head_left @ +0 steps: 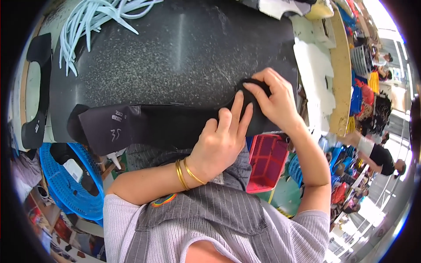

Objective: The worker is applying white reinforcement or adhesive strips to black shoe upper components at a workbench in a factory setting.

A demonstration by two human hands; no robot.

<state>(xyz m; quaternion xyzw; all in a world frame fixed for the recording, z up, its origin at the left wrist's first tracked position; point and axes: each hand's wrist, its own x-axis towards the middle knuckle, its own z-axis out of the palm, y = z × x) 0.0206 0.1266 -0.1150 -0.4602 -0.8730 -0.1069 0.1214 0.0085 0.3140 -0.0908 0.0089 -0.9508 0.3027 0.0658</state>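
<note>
A long black fabric piece lies along the near edge of the dark worktable, with dark flaps and pale handwritten marks at its left end. My right hand pinches its curved upper edge at the right end between thumb and fingers. On the same piece, just left of that pinch, rests my left hand, some fingers stretched out and apart, others bent. Its index fingertip almost meets my right thumb. Whatever lies beneath the left palm is hidden.
Pale blue strips heap at the table's far left. Another black curved piece lies by the left edge. A blue basket stands below left, a red crate below right. White sheet material borders the table's right side. People work farther right.
</note>
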